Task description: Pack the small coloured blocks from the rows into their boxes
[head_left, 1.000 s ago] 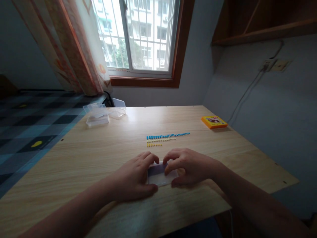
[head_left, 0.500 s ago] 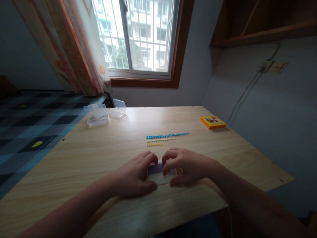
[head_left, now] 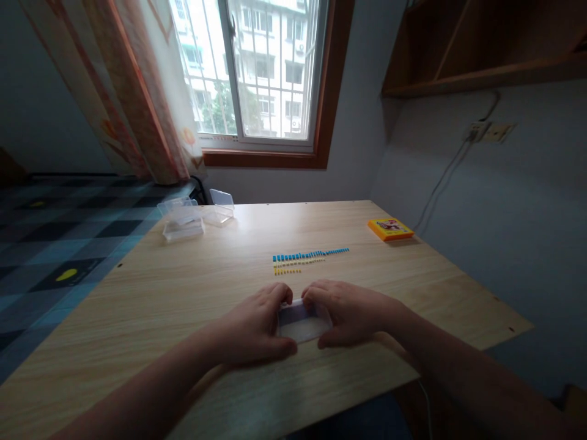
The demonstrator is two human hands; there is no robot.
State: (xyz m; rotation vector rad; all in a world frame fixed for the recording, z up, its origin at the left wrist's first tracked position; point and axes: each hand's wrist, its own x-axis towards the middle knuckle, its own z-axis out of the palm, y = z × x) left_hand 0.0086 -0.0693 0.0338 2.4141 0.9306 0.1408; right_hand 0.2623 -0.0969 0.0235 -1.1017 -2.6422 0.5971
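Note:
A small clear plastic box [head_left: 302,327] rests near the front of the table, between both hands. My left hand [head_left: 259,321] grips its left side, thumb at the near edge and fingers curled over the far edge. On the opposite side my right hand [head_left: 346,311] holds it the same way, its fingertips at the far rim. Just beyond the hands lie rows of tiny pieces: a long blue row [head_left: 293,256], a pale row [head_left: 298,263] and a short yellow row [head_left: 288,271]. Whether anything lies inside the box I cannot tell.
Open clear plastic boxes [head_left: 183,229] are clustered at the table's far left corner. A flat yellow-orange box [head_left: 391,229] with a printed picture lies toward the far right. The wooden table [head_left: 183,287] ends close in front of me.
The fingers of my right hand have drawn back from over the box to its far rim. My left hand keeps its hold. The view has shifted slightly.

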